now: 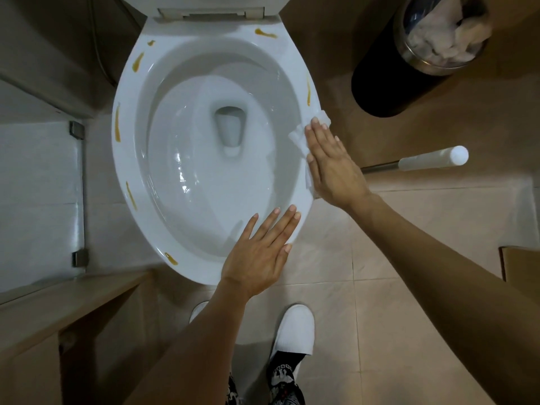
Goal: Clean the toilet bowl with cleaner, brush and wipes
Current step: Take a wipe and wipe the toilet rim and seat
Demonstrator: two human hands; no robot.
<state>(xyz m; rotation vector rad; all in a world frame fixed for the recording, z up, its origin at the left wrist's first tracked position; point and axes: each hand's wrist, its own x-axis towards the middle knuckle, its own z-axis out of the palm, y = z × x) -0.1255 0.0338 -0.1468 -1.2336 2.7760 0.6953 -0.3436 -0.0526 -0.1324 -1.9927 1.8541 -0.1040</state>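
Note:
The white toilet bowl stands open below me, with several yellow-brown streaks along its rim. My right hand lies flat on a white wipe, pressing it against the rim's right side just below a streak. My left hand rests flat, fingers apart, on the rim's near right edge and holds nothing. A toilet brush handle with a white grip lies out to the right, behind my right hand; its head is hidden.
A black bin with a clear liner full of crumpled paper stands at the upper right. A wooden ledge runs along the lower left, beside a glass panel. My feet in white slippers stand on the tiled floor.

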